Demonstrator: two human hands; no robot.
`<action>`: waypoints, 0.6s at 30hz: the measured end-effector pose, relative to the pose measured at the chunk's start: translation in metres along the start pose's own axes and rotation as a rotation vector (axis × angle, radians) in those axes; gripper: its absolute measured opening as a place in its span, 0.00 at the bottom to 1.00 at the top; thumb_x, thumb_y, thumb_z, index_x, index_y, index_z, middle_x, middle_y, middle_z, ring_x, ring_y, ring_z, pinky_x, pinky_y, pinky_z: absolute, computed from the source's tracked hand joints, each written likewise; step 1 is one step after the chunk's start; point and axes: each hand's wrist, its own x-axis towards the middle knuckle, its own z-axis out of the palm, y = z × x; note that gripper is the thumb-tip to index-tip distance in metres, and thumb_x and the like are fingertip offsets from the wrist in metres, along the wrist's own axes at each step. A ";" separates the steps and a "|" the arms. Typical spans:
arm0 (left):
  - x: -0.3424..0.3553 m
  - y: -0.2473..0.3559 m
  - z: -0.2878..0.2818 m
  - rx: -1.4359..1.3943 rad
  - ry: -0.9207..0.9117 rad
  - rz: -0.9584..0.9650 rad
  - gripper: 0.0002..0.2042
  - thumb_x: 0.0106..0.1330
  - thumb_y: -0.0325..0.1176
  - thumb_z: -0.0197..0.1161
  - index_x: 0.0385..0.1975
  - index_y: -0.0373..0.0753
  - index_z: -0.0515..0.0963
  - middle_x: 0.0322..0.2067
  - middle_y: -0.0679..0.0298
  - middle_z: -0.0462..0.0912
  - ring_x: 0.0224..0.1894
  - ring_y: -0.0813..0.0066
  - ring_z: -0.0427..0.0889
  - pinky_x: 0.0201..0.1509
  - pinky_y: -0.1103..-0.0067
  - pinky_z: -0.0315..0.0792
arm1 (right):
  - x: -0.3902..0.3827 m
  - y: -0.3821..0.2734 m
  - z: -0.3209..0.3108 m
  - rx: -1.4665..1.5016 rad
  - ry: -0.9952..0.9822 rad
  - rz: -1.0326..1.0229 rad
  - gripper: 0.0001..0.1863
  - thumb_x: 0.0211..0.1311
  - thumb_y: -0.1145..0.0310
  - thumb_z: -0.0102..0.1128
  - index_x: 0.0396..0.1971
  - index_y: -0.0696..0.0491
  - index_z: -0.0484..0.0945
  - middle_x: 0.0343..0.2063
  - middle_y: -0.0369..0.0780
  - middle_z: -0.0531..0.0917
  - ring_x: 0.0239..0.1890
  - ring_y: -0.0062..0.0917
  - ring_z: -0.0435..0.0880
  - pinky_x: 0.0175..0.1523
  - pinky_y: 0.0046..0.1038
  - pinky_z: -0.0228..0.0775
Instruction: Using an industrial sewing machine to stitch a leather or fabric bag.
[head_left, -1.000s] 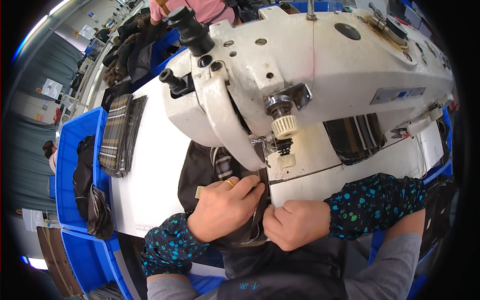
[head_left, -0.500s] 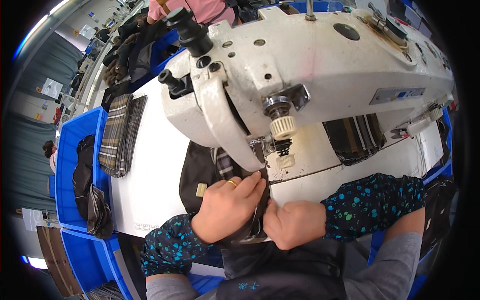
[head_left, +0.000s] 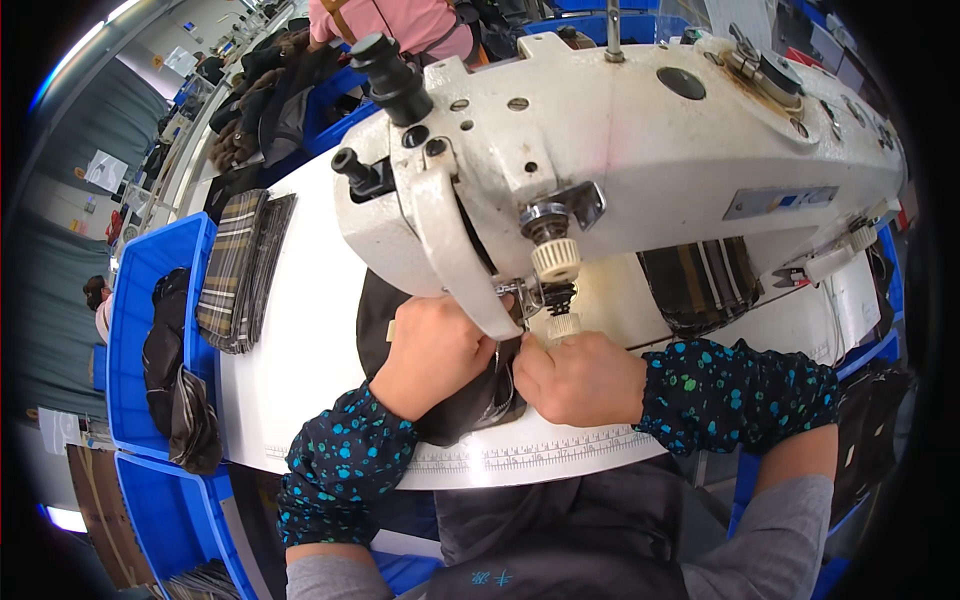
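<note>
A dark fabric piece (head_left: 455, 420) with a zipper (head_left: 497, 400) along its right edge lies under the head of a white sewing machine (head_left: 620, 150). My left hand (head_left: 432, 350) rests on it with curled fingers, close to the needle area; the machine's curved white arm partly hides its fingertips. Close by on the right, my right hand (head_left: 585, 378) is closed, thumb and forefinger pinching the fabric's edge beside the zipper. A small pale block (head_left: 391, 329) shows just left of my left hand.
Plaid fabric pieces (head_left: 235, 270) are stacked at the table's left, beside a blue bin (head_left: 125, 350) holding dark cloth. Another striped stack (head_left: 700, 285) lies beneath the machine arm. Small snips (head_left: 790, 277) lie at right. A ruler strip (head_left: 530, 443) follows the front edge; a person in pink (head_left: 420, 25) sits beyond.
Both hands have moved away from me toward the needle, and the fabric has slid forward with them. The ruler strip at the table's front edge is now uncovered.
</note>
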 end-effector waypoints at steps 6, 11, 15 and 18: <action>-0.004 -0.004 -0.008 -0.090 0.085 0.079 0.09 0.58 0.30 0.69 0.39 0.43 0.85 0.27 0.63 0.81 0.27 0.61 0.81 0.36 0.67 0.72 | -0.001 0.004 -0.004 0.082 -0.014 0.092 0.06 0.49 0.68 0.61 0.24 0.54 0.78 0.19 0.37 0.71 0.15 0.24 0.77 0.17 0.29 0.65; -0.010 -0.006 -0.011 -0.079 0.069 0.105 0.08 0.60 0.27 0.68 0.39 0.40 0.81 0.25 0.64 0.80 0.30 0.59 0.81 0.43 0.65 0.68 | 0.008 0.007 -0.007 0.040 -0.047 0.307 0.10 0.50 0.67 0.63 0.31 0.55 0.78 0.26 0.41 0.81 0.15 0.30 0.78 0.22 0.32 0.70; -0.011 -0.011 -0.025 -0.075 0.253 0.011 0.05 0.58 0.25 0.68 0.28 0.38 0.77 0.24 0.61 0.80 0.30 0.60 0.81 0.44 0.69 0.73 | 0.006 0.006 -0.001 0.367 0.001 0.302 0.07 0.51 0.68 0.62 0.28 0.55 0.76 0.28 0.41 0.80 0.15 0.30 0.77 0.21 0.33 0.70; -0.018 -0.029 -0.040 -0.184 0.540 -0.233 0.05 0.64 0.25 0.65 0.27 0.37 0.76 0.22 0.61 0.77 0.26 0.61 0.75 0.34 0.68 0.70 | 0.001 0.003 0.001 0.281 -0.031 0.099 0.06 0.50 0.70 0.59 0.23 0.53 0.71 0.24 0.38 0.69 0.15 0.27 0.75 0.19 0.29 0.69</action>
